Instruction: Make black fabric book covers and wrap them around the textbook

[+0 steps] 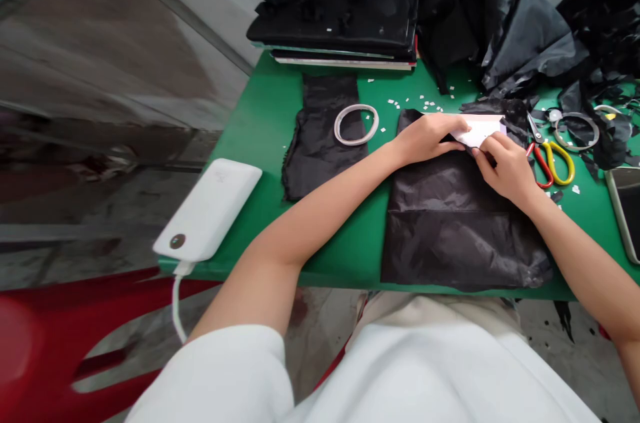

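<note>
A large piece of thin black fabric [450,243] lies in front of me on the green table, its far edge meeting a small white card [481,132]. My left hand [430,136] is closed at that edge, thumb under the fabric fold and fingers over the card's left part. From the right, my right hand [507,168] pinches the same edge, fingertips against the card. What lies beneath its curled fingers is hidden. Just beyond my right hand are scissors [553,164] with one red and one yellow handle.
A white tape ring [356,124] rests on another black fabric piece [323,163]. A white power bank [210,209] with a cable sits at the green table's [260,109] left edge. Behind are stacked black fabric [340,6], crumpled black pieces [535,36] and white scraps. A phone [627,206] lies far right.
</note>
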Available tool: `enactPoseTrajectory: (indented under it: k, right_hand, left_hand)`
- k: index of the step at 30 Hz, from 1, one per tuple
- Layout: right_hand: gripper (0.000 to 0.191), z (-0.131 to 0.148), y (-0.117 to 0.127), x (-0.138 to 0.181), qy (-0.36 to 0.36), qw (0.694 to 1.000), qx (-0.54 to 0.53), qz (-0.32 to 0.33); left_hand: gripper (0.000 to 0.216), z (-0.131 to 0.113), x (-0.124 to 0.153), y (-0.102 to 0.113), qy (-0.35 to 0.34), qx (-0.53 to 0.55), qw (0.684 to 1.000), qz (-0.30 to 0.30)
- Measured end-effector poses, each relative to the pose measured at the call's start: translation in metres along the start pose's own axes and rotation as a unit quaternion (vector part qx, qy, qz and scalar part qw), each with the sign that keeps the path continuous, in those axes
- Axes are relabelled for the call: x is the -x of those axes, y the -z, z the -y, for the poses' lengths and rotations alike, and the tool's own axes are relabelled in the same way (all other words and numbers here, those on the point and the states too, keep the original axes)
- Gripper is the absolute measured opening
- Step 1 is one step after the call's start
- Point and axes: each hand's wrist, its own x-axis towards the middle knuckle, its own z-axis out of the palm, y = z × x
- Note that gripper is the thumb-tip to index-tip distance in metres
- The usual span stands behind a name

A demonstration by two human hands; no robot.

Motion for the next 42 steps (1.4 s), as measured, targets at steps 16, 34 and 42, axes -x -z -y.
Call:
enactPoseTrajectory:
  k: [16, 34, 42]
  right_hand:
    - [0.045, -0.047, 0.007, -0.007, -0.152, 0.979, -0.021, -0.135]
    - [0.034, -0.023, 0.013, -0.014, -0.066, 0.985, 0.157, -0.014]
    - [0.040, -0.026, -0.003, -0.032, -0.020, 0.989, 0.125, 0.072]
  left_hand:
    - [0.035, 0.025, -0.046, -0.001, 0.097, 0.063, 0.993, -0.037]
    - [0.026, 0.029, -0.054, -0.028, 0.215, 0.030, 0.969, -0.120]
    - [0.027, 0.023, -0.053, -0.026, 0.213, 0.030, 0.969, -0.120]
